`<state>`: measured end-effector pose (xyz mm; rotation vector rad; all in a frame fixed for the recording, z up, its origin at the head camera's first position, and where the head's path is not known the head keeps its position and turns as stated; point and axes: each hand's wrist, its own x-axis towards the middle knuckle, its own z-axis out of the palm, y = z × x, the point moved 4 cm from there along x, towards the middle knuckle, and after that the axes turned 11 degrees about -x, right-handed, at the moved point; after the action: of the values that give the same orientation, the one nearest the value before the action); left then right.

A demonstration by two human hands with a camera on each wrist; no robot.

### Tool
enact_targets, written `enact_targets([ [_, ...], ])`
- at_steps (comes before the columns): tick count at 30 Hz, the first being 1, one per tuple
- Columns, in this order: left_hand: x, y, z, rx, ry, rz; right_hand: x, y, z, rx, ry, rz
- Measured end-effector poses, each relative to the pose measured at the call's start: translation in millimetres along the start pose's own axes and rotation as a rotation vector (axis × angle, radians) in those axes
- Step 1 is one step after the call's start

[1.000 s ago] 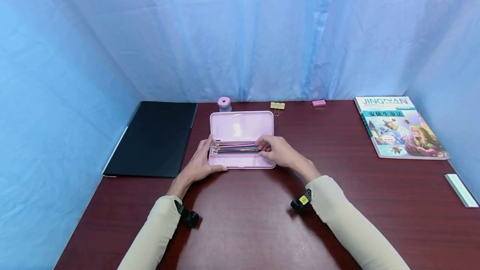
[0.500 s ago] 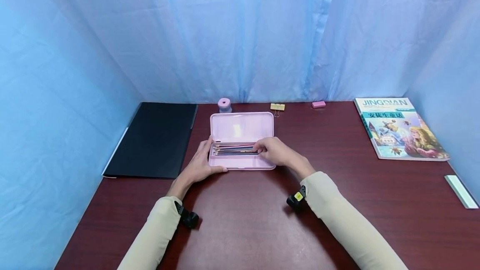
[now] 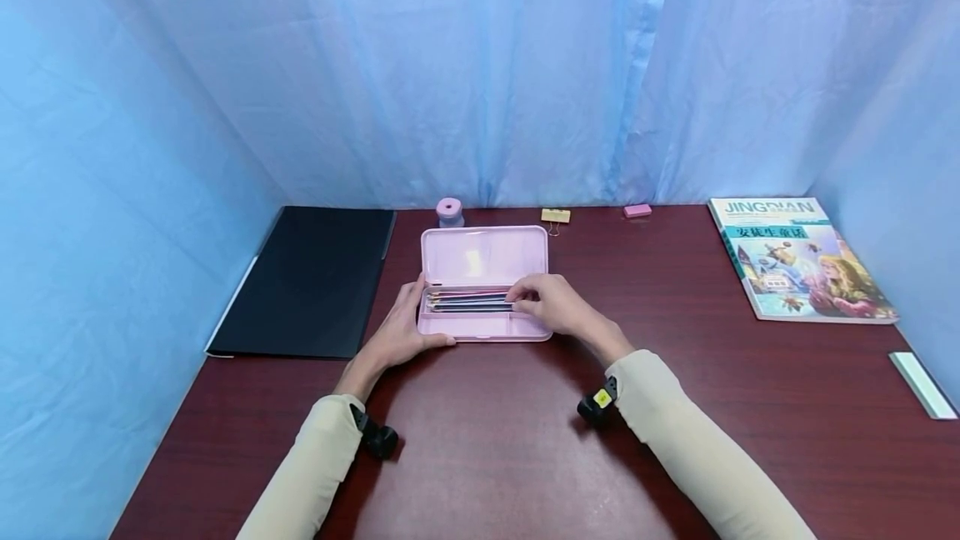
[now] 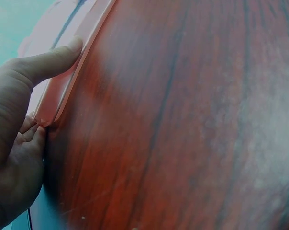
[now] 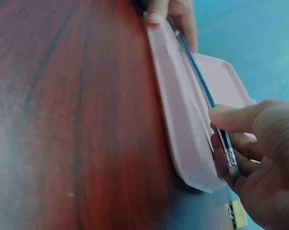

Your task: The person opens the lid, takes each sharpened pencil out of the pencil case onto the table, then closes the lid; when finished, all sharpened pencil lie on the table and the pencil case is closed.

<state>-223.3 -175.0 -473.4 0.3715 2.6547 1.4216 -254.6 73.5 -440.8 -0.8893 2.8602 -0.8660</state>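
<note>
A pink pencil case lies open on the table, its lid raised at the back. Several pencils lie side by side in its long rear compartment. My left hand holds the case's left end, thumb on the front edge and the other fingers along the side. Over the right end of the case, my right hand pinches a dark pencil between thumb and fingers, near its eraser end. That pencil lies lengthwise along the case, its far end towards the left hand.
Behind the case stand a small pink-and-blue round item, a yellow binder clip and a pink eraser. A black folder lies left. At right are a book and a pale green-and-white bar. Blue curtains surround the table.
My right hand has shifted slightly left over the pencils, with its fingers still at their right ends. The left hand has stayed on the case.
</note>
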Motion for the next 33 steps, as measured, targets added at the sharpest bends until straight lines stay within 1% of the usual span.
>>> enact_targets([
  [3,0.6,-0.1,1.0,0.000,-0.001,-0.003,-4.9,7.2,-9.5,0.041,0.001,0.036],
  [8,0.8,-0.2,1.5,-0.009,-0.005,-0.004,-19.0,27.4,-35.3,0.039,-0.003,0.077],
  [13,0.7,0.0,1.1,-0.007,-0.004,0.014,-41.4,61.3,-60.4,0.005,0.010,0.130],
  [17,0.1,0.9,0.4,-0.012,-0.003,0.011,-63.1,90.4,-77.9,-0.019,0.019,0.179],
  [19,0.0,1.2,0.0,-0.014,-0.004,0.010,-74.2,104.9,-84.9,-0.017,0.024,0.217],
  [23,0.0,0.9,-0.8,-0.006,-0.005,0.012,-92.8,131.0,-93.6,-0.016,0.037,0.289],
  [26,0.4,-0.1,-0.9,0.003,-0.009,0.007,-101.7,144.8,-96.3,-0.029,0.045,0.340],
  [29,0.9,-1.3,-0.1,0.005,-0.018,-0.005,-106.2,154.5,-96.8,-0.049,0.052,0.368],
  [33,1.0,-1.8,1.1,0.003,-0.027,-0.007,-107.4,161.6,-95.9,-0.056,0.078,0.389],
])
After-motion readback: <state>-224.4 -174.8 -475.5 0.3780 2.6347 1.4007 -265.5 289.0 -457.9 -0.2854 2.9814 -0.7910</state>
